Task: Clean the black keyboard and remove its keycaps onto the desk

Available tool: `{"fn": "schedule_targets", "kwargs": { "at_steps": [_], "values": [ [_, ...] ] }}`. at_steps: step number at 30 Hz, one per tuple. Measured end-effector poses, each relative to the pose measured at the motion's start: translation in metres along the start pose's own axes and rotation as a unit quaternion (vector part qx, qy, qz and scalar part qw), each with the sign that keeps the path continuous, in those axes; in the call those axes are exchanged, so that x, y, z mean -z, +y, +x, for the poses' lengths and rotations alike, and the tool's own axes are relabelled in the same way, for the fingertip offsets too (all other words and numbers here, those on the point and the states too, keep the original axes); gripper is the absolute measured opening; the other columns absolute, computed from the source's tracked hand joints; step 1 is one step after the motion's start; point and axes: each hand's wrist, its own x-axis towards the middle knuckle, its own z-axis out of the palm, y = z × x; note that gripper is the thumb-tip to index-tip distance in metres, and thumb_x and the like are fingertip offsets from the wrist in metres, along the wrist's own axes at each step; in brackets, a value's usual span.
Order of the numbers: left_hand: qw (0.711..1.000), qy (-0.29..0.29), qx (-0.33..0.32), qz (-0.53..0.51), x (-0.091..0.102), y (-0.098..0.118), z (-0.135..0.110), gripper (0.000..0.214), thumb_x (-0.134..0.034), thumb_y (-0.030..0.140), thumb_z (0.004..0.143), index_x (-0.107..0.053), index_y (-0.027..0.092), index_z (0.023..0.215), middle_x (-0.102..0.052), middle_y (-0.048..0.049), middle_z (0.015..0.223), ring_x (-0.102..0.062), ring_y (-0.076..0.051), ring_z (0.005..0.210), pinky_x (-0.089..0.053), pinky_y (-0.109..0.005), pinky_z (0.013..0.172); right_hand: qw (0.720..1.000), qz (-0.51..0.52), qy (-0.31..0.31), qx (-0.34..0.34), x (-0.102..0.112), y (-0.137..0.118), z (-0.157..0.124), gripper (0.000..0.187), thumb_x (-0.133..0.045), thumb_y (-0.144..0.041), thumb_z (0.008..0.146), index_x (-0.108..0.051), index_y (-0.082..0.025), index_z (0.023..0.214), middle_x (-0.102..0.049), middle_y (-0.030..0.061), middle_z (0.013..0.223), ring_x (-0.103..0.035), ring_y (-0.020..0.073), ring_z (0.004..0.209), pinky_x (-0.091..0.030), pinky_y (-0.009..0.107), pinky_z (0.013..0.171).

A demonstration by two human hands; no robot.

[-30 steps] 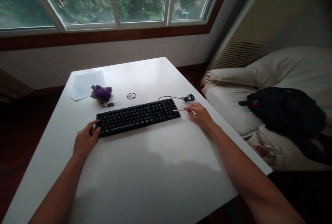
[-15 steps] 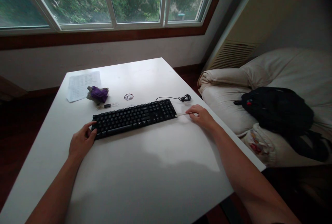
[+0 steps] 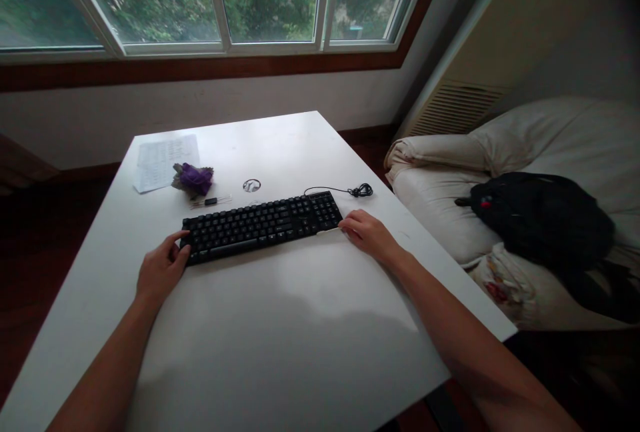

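A black keyboard [image 3: 260, 227] lies slightly slanted on the white table. My left hand [image 3: 163, 265] grips its left end, the fingertips at the side and the thumb near the front corner. Between the fingertips of my right hand [image 3: 364, 232] is a thin white stick that looks like a cotton swab [image 3: 327, 231]. The swab points left along the keyboard's front edge, close to the right corner. My right fingers are beside that corner; whether they touch it I cannot tell. The keyboard's bundled cable [image 3: 361, 190] rests behind its right end.
Behind the keyboard are a purple and grey cloth bundle [image 3: 194, 179], a small black item [image 3: 211, 201] among thin sticks, a round hole-like disc [image 3: 251, 185] and paper sheets [image 3: 165, 162]. A black backpack [image 3: 543, 215] lies on the sofa [image 3: 430, 205] at the right.
My right hand has moved left with the swab, from the keyboard's right side to its front right corner. My left hand keeps its hold. The view has shifted slightly.
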Motion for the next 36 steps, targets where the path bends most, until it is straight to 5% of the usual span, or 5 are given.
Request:
{"fn": "schedule_targets", "kwargs": {
  "at_steps": [7,16,25,36],
  "values": [
    [1.0,0.0,-0.005,-0.002,0.0,-0.001,0.0,0.044,-0.05,0.046,0.092,-0.06,0.028,0.131,-0.057,0.0042,0.071,-0.055,-0.014,0.062,-0.039,-0.025,0.063,0.998,-0.055,-0.004,-0.038,0.009,0.005,-0.006,0.011,-0.057,-0.027,0.098,-0.066,-0.021,0.097,-0.066,0.0067,0.096,-0.06,0.0197,0.09,-0.045,0.029,0.079],
    [1.0,0.006,-0.014,-0.005,-0.001,-0.003,0.0,0.045,-0.05,0.047,0.092,-0.06,0.027,0.131,-0.055,0.0047,0.068,-0.055,-0.014,0.06,-0.039,-0.025,0.062,0.995,-0.09,0.007,0.04,-0.014,-0.031,0.014,0.021,-0.049,-0.029,0.103,-0.065,-0.02,0.095,-0.066,0.0083,0.096,-0.057,0.0213,0.095,-0.044,0.032,0.083],
    [1.0,0.008,-0.014,-0.01,0.0,-0.002,0.0,0.043,-0.051,0.046,0.092,-0.061,0.027,0.129,-0.053,0.0054,0.067,-0.053,-0.014,0.059,-0.038,-0.025,0.062,0.998,-0.041,0.039,0.031,-0.004,-0.013,0.003,0.015,-0.053,-0.029,0.101,-0.064,-0.021,0.094,-0.065,0.0082,0.093,-0.057,0.0227,0.091,-0.047,0.035,0.082],
    [1.0,0.008,-0.014,-0.004,0.0,-0.004,0.0,0.044,-0.049,0.046,0.092,-0.061,0.026,0.13,-0.055,0.0043,0.068,-0.052,-0.014,0.059,-0.038,-0.025,0.061,0.998,-0.041,0.011,0.043,-0.012,-0.026,0.013,0.016,-0.051,-0.028,0.101,-0.063,-0.021,0.093,-0.064,0.0075,0.093,-0.056,0.0217,0.092,-0.045,0.033,0.081]
  ]
}}
